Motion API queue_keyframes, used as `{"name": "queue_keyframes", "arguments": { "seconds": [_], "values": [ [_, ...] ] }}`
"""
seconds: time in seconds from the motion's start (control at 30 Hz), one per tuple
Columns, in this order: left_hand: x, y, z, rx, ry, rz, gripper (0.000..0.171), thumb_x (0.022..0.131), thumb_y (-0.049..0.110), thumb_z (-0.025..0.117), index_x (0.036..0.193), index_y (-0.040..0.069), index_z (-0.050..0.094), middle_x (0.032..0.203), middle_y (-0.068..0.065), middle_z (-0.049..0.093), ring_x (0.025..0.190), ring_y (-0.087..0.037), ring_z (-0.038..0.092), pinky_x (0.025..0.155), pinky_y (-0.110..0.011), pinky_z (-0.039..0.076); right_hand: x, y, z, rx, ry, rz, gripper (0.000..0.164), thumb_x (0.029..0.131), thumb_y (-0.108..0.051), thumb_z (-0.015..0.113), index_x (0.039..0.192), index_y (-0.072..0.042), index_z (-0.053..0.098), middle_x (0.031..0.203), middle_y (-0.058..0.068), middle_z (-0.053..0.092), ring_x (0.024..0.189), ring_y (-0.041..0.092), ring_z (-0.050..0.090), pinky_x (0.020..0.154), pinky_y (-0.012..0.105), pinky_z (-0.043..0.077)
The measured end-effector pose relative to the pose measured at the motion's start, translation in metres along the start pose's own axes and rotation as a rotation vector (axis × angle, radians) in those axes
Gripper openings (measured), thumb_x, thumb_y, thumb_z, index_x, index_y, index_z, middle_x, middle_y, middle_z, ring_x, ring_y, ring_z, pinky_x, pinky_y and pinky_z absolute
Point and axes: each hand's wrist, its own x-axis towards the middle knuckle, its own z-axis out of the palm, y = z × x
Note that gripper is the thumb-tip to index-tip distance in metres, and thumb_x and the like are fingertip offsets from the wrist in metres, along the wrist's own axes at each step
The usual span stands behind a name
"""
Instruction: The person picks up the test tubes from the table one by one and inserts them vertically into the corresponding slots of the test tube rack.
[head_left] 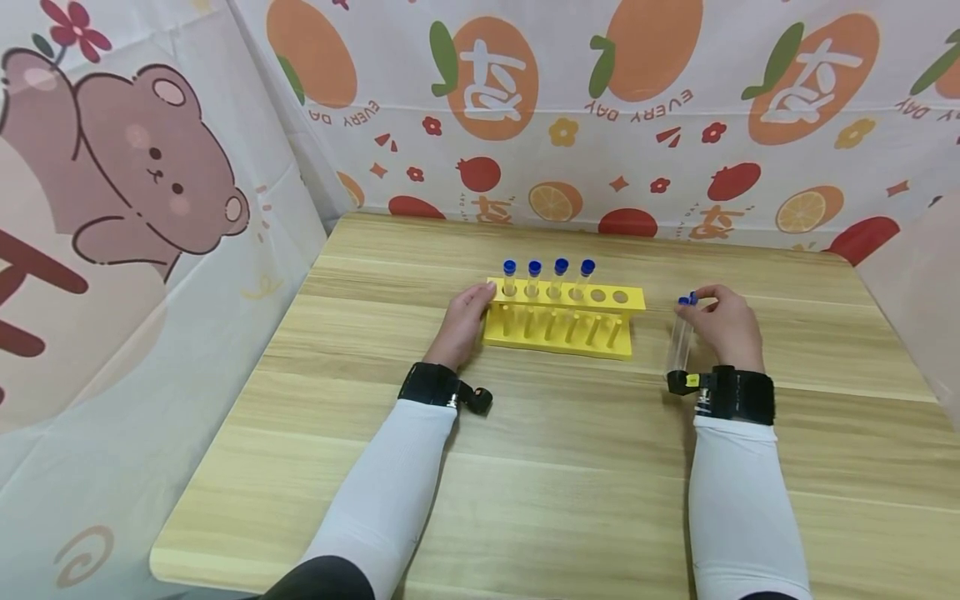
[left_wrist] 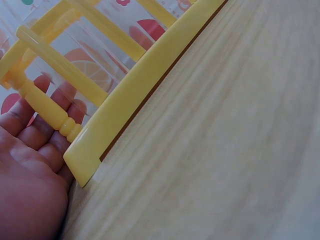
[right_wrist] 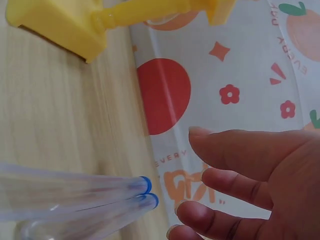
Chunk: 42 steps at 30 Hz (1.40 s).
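A yellow test tube rack (head_left: 632,300) stands on the table, with several blue-capped clear test tubes (head_left: 534,283) in its left holes and two vacant holes at its right. My left hand (head_left: 461,325) holds the rack's left end; in the left wrist view its fingers (left_wrist: 37,135) curl behind the end post. To the right of the rack, two more blue-capped test tubes (head_left: 680,346) stand close together. My right hand (head_left: 727,327) is at their caps. The right wrist view shows its fingers (right_wrist: 225,150) spread, apart from the two tubes (right_wrist: 95,187).
The wooden table (head_left: 570,475) reaches back to a fruit-printed cloth (head_left: 510,167) hanging behind it. A bear-printed cloth (head_left: 150,167) hangs at the left. Each wrist wears a black strap with a small camera (head_left: 476,400).
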Motion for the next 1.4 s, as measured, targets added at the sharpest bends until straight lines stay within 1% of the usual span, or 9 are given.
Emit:
{"name": "queue_keyframes", "arguments": {
  "seconds": [0.2,0.43,0.53,0.83,1.0,1.17,1.3,1.4],
  "values": [
    [0.001,0.0,0.0,0.02,-0.007,-0.007,0.039,0.098,0.036,0.048,0.108,0.0,0.061,0.126,-0.009,0.056,0.121,-0.017,0.047,0.108,-0.032,0.034,0.002,0.003,0.003,-0.004,-0.052,0.02,0.071,0.086,-0.058,0.054,0.135,-0.008,0.042,0.114,0.019,0.049,0.091,0.033,0.049,0.064,0.035,0.041],
    [0.017,-0.023,-0.004,-0.014,0.003,-0.012,0.044,0.095,0.042,0.051,0.113,0.003,0.061,0.129,-0.005,0.055,0.126,-0.015,0.044,0.11,-0.032,0.031,0.004,0.005,0.007,-0.017,-0.079,0.011,0.063,0.09,-0.049,0.056,0.135,-0.007,0.042,0.116,0.021,0.048,0.093,0.033,0.048,0.065,0.035,0.042],
    [0.019,-0.027,-0.004,-0.012,0.014,-0.005,0.046,0.094,0.045,0.051,0.113,0.004,0.062,0.128,-0.005,0.056,0.126,-0.014,0.044,0.11,-0.031,0.031,0.004,0.005,0.009,-0.021,-0.085,0.012,0.058,0.091,-0.045,0.056,0.134,-0.008,0.043,0.117,0.021,0.048,0.093,0.034,0.047,0.065,0.035,0.042],
    [0.018,-0.028,-0.002,-0.007,0.034,0.017,0.048,0.092,0.047,0.053,0.111,0.004,0.062,0.127,-0.004,0.056,0.125,-0.014,0.045,0.11,-0.033,0.032,0.006,0.003,0.012,-0.018,-0.13,0.015,0.049,0.092,-0.037,0.057,0.131,-0.008,0.045,0.12,0.023,0.047,0.096,0.036,0.046,0.068,0.038,0.042],
    [0.018,-0.028,-0.002,-0.012,0.034,0.023,0.047,0.093,0.046,0.053,0.109,0.003,0.062,0.124,-0.005,0.057,0.122,-0.015,0.046,0.109,-0.033,0.032,0.007,0.004,0.014,-0.02,-0.138,0.015,0.048,0.092,-0.034,0.058,0.131,-0.009,0.046,0.121,0.023,0.047,0.097,0.037,0.048,0.069,0.038,0.043],
    [0.019,-0.029,-0.002,-0.021,0.03,0.029,0.046,0.094,0.045,0.052,0.109,0.003,0.062,0.123,-0.006,0.057,0.122,-0.014,0.046,0.109,-0.032,0.032,0.007,0.004,0.016,-0.01,-0.14,0.014,0.048,0.092,-0.033,0.059,0.132,-0.009,0.046,0.122,0.023,0.047,0.098,0.037,0.047,0.07,0.038,0.043],
    [0.02,-0.03,-0.002,-0.023,0.028,0.026,0.046,0.094,0.045,0.052,0.109,0.002,0.062,0.124,-0.006,0.057,0.122,-0.015,0.046,0.109,-0.033,0.032,0.007,0.003,0.017,-0.016,-0.14,0.003,0.048,0.092,-0.031,0.059,0.132,-0.009,0.046,0.121,0.022,0.048,0.097,0.036,0.047,0.07,0.037,0.044],
    [0.02,-0.029,-0.003,-0.019,0.025,0.012,0.047,0.093,0.046,0.052,0.109,0.003,0.062,0.125,-0.005,0.057,0.123,-0.014,0.045,0.11,-0.032,0.031,0.008,0.003,0.018,-0.022,-0.139,-0.007,0.047,0.092,-0.031,0.059,0.132,-0.009,0.047,0.12,0.022,0.048,0.096,0.035,0.048,0.07,0.036,0.044]
  ]
}}
